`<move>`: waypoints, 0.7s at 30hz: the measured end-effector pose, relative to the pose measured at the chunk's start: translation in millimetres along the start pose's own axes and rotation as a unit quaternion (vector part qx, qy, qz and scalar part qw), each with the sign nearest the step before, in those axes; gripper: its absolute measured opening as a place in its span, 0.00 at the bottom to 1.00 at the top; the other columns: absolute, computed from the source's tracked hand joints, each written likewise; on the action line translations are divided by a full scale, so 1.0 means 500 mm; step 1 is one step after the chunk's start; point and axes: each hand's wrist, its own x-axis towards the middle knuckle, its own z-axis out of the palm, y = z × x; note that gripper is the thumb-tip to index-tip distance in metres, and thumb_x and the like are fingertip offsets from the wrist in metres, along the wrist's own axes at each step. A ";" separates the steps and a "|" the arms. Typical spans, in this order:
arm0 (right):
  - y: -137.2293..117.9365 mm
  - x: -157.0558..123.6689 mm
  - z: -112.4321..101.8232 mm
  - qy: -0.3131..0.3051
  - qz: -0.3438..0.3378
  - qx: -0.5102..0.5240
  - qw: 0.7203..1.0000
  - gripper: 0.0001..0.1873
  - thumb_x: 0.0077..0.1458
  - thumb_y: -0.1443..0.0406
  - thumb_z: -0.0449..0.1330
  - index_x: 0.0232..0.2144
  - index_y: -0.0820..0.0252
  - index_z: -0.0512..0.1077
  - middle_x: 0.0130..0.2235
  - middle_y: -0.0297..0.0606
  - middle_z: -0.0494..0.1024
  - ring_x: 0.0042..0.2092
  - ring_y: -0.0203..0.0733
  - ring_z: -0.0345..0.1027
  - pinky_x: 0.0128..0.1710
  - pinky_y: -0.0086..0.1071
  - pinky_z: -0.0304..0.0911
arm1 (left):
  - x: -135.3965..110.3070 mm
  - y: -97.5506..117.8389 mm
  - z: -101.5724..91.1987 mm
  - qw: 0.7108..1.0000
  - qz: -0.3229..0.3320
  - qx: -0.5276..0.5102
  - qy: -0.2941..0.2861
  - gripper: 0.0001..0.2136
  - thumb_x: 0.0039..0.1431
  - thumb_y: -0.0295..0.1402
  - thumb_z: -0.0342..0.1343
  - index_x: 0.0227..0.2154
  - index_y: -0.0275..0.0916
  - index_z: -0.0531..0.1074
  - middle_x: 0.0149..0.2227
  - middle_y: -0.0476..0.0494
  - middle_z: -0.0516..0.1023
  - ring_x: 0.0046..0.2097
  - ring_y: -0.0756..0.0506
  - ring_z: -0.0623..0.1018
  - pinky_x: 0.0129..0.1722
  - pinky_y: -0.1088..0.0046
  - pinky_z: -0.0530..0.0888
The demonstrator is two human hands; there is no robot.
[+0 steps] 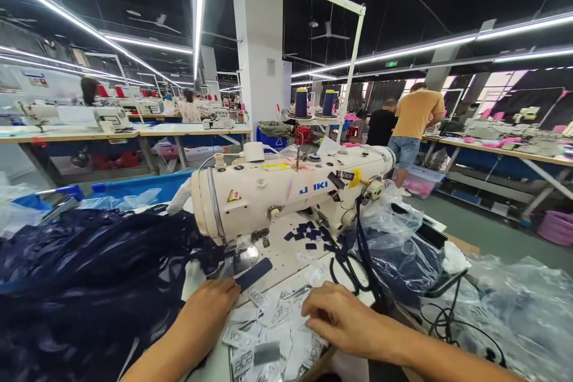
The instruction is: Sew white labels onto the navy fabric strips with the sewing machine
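My left hand (pixel 212 307) rests at the left of the sewing machine bed, its fingers closed over the near end of a navy fabric strip (pixel 254 274). That strip lies slanted just in front of the needle area. Over a pile of white printed labels (pixel 268 325) hovers my right hand (pixel 338 316), fingers curled, with a gap between thumb and forefinger and nothing visible in it. A pair of small metal tweezers or snips (pixel 298 292) lies by its fingertips. The white sewing machine (pixel 286 185) stands behind both hands. Several small navy pieces (pixel 308 231) are scattered on its bed.
Glossy navy garments (pixel 89 286) are heaped at the left. Clear plastic bags (pixel 403 245) and black cables (pixel 358 268) crowd the right side. Two thread cones (pixel 302 103) stand behind the machine. A person in an orange shirt (pixel 418 110) stands farther back among other sewing tables.
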 end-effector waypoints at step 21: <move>-0.024 0.041 0.092 -0.005 -0.200 0.060 0.978 0.13 0.60 0.60 0.45 0.26 0.56 0.63 0.25 0.35 0.68 0.26 0.37 0.63 0.26 0.28 0.59 | -0.194 0.080 -0.031 0.586 -0.331 -0.615 0.411 0.11 0.49 0.40 0.53 0.30 0.36 0.67 0.28 0.47 0.72 0.30 0.49 0.71 0.34 0.72 0.69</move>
